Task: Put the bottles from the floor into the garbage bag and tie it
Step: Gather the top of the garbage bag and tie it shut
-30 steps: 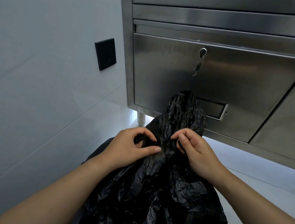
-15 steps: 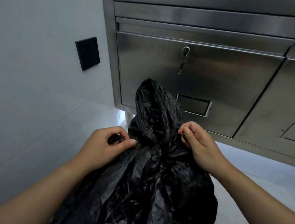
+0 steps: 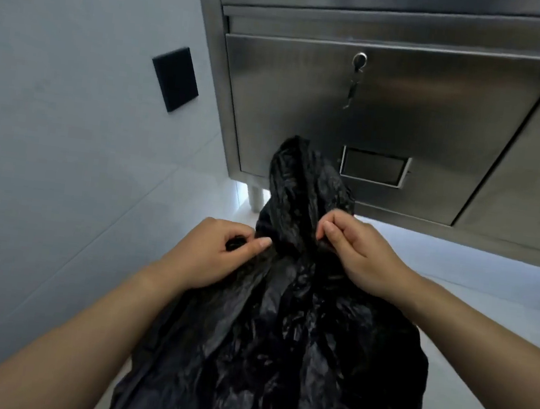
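Note:
A full black garbage bag (image 3: pixel 282 350) stands on the pale floor in front of me, its gathered top (image 3: pixel 301 181) sticking up between my hands. My left hand (image 3: pixel 215 258) pinches a fold of the plastic on the left side of the neck with thumb and fingers. My right hand (image 3: pixel 354 251) grips a bunch of plastic on the right side of the neck. No bottles show; whatever the bag contains is hidden.
A stainless steel cabinet (image 3: pixel 408 102) with a keyed door stands right behind the bag, on short legs (image 3: pixel 256 197). A grey tiled wall (image 3: pixel 53 112) with a black switch plate (image 3: pixel 174 78) closes off the left side. Pale floor (image 3: pixel 496 274) stretches to the right.
My hands have drawn apart along the bag's neck, each taking a separate fold of plastic. The gathered top now stands taller and leans left.

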Tool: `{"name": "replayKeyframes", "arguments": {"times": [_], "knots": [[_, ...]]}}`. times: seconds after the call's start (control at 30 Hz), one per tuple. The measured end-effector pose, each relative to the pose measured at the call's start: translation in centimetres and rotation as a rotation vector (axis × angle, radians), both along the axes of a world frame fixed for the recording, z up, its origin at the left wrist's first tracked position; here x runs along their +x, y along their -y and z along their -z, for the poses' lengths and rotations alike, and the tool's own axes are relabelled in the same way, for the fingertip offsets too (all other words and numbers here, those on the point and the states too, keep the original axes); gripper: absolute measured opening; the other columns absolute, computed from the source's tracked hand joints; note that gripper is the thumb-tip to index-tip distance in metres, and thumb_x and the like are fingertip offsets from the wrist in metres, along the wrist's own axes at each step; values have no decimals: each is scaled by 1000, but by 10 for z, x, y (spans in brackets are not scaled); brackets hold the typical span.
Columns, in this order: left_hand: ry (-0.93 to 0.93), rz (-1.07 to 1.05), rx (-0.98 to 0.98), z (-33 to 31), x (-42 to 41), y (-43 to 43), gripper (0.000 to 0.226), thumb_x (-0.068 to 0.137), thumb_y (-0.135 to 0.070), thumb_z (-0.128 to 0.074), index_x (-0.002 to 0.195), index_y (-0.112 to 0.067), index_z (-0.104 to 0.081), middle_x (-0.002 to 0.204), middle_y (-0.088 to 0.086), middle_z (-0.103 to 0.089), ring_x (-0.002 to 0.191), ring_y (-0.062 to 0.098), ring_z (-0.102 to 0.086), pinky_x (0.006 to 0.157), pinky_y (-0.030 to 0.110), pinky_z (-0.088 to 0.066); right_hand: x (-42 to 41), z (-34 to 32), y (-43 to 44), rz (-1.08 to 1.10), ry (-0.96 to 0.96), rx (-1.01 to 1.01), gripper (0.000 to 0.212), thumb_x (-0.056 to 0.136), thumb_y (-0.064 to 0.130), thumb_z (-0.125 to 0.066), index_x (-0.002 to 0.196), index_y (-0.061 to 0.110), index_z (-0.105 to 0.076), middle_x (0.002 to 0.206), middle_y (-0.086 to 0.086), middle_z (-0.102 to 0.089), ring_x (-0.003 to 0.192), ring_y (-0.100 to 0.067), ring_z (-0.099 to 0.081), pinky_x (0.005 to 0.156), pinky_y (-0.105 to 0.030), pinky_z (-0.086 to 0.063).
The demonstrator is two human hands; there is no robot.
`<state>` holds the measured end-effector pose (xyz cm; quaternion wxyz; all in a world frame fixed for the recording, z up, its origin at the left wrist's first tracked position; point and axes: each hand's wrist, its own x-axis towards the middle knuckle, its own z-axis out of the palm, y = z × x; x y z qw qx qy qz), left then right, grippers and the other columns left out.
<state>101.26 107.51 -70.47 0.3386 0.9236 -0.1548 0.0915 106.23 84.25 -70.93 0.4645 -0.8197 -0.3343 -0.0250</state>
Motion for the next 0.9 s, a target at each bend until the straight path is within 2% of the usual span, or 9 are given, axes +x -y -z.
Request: {"name": "replayKeyframes", "arguments": {"times": [0.07,0.17,0.3,0.43,0.57,0.67,0.73,0.83,0.9], "knots": [[-59,-5,-9,10,-4,-8,45,86,-58,-46,54,-27,-48,48,-8,-39,48,4,-36,50,24,-31,2,6,8,38,-28,-5,23,98,21,-40,79,29,-49,64,3,-49,58,-5,-42,60,-25,-36],[-88,-68,-30,20,-9,-20,53,85,-59,-42,60,-15,-56,52,-2,-45,50,7,-41,53,31,-36,7,8,17,68,-58,32,23,98,21,-39,78,28,-49,60,9,-44,51,-2,-39,54,-16,-32],[-79,-168,-67,23,-15,-37,45,85,-53,-47,66,-18,-68,61,4,-67,57,15,-60,56,24,-41,16,15,36,152,-129,57,27,99,17,-37,77,28,-48,54,12,-43,48,-4,-36,53,-21,-29],[-41,-206,-24,18,-9,-37,58,88,-56,-45,66,-5,-62,59,19,-57,57,31,-52,57,34,-38,18,9,33,171,-137,106,28,100,20,-35,77,30,-47,58,11,-41,48,-3,-35,50,-13,-28],[-30,-187,-42,5,-6,-35,42,83,-58,-42,57,-25,-46,51,-7,-39,48,8,-36,50,20,-28,13,-2,30,156,-197,232,25,101,21,-31,83,24,-48,62,12,-43,54,-4,-37,49,-11,-32],[-162,-131,-214,-7,4,-29,26,84,-38,-34,63,-25,-43,53,-10,-38,49,6,-31,52,28,-27,8,-15,21,64,-400,337,24,96,7,-31,90,21,-49,70,2,-49,61,-13,-42,50,-16,-36],[-229,-71,-279,-14,7,-21,20,79,-24,-29,65,-26,-44,52,-11,-38,49,7,-28,51,30,-25,7,-24,13,8,-418,316,28,90,-2,-29,97,17,-48,73,-1,-50,62,-12,-46,51,-14,-38],[-173,-2,-160,-18,5,-7,24,81,-20,-30,69,-34,-45,56,-13,-42,52,6,-34,54,22,-30,8,-29,3,-58,-391,255,32,91,-8,-31,101,20,-42,76,0,-54,64,-8,-48,57,-12,-39],[-132,10,-111,-19,2,-4,21,86,-20,-32,77,-32,-47,59,-17,-47,55,5,-40,55,17,-31,10,-27,-2,-75,-387,277,31,93,-7,-36,101,23,-38,79,0,-56,67,-8,-52,65,-16,-43]]}}
